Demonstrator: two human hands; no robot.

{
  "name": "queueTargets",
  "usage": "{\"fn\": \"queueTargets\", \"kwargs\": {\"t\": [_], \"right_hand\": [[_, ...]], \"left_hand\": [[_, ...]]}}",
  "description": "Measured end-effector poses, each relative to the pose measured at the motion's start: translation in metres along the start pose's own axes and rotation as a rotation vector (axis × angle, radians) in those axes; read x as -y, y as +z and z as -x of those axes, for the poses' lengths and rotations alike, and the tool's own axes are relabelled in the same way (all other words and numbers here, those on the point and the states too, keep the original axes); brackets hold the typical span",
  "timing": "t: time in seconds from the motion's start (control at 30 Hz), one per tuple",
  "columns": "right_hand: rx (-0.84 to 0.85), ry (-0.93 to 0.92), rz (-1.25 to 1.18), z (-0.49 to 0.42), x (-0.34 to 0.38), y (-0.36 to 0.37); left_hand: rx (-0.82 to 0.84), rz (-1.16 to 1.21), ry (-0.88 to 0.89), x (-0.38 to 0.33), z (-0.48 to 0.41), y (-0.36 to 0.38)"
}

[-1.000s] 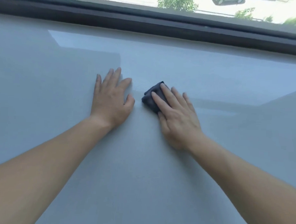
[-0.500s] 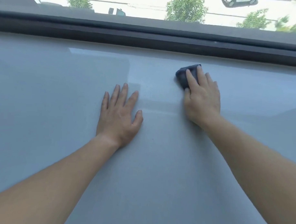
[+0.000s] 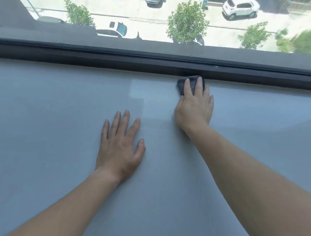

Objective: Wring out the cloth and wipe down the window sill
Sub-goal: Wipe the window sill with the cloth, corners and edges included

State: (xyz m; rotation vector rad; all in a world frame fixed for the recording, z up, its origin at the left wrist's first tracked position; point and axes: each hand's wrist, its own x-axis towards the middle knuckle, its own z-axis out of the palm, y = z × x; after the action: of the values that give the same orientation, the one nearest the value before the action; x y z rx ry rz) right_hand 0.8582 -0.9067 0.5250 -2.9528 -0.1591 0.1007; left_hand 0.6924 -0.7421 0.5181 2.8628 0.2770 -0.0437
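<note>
A small dark cloth (image 3: 192,84) lies folded on the wide pale grey window sill (image 3: 63,105), right against the dark window frame. My right hand (image 3: 194,105) presses flat on the cloth, fingers spread over it, and most of the cloth is hidden under them. My left hand (image 3: 120,146) rests palm down on the bare sill, nearer to me and to the left, fingers apart and holding nothing.
The dark window frame (image 3: 118,56) runs across the far edge of the sill. Beyond the glass, a street with trees and parked cars lies far below. A bright patch of reflected light (image 3: 138,90) sits on the sill left of the cloth.
My right hand has slid the cloth away from me, from beside the left hand up to the window frame. The left hand has stayed planted on the sill.
</note>
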Motion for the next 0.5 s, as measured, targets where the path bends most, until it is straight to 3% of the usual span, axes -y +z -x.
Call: {"fn": "queueTargets", "kwargs": {"t": [0.1,0.13,0.2,0.37,0.43,0.5], "right_hand": [[0.045,-0.460,0.028,0.018,0.027,0.010],[0.064,-0.531,0.048,0.016,0.027,0.011],[0.057,-0.432,0.047,0.004,0.016,0.007],[-0.009,0.199,-0.024,-0.017,-0.044,-0.010],[-0.013,0.205,-0.010,-0.008,-0.033,-0.008],[-0.013,-0.018,0.002,0.004,-0.025,-0.005]], "left_hand": [[-0.002,-0.007,0.004,0.000,-0.002,0.000],[0.003,-0.008,0.006,-0.001,-0.003,0.000],[0.013,-0.014,0.012,-0.001,-0.003,0.000],[-0.042,0.045,0.065,-0.013,-0.006,-0.004],[-0.057,0.120,0.136,-0.030,-0.006,0.000],[-0.046,0.146,0.151,-0.048,-0.008,0.007]]}}
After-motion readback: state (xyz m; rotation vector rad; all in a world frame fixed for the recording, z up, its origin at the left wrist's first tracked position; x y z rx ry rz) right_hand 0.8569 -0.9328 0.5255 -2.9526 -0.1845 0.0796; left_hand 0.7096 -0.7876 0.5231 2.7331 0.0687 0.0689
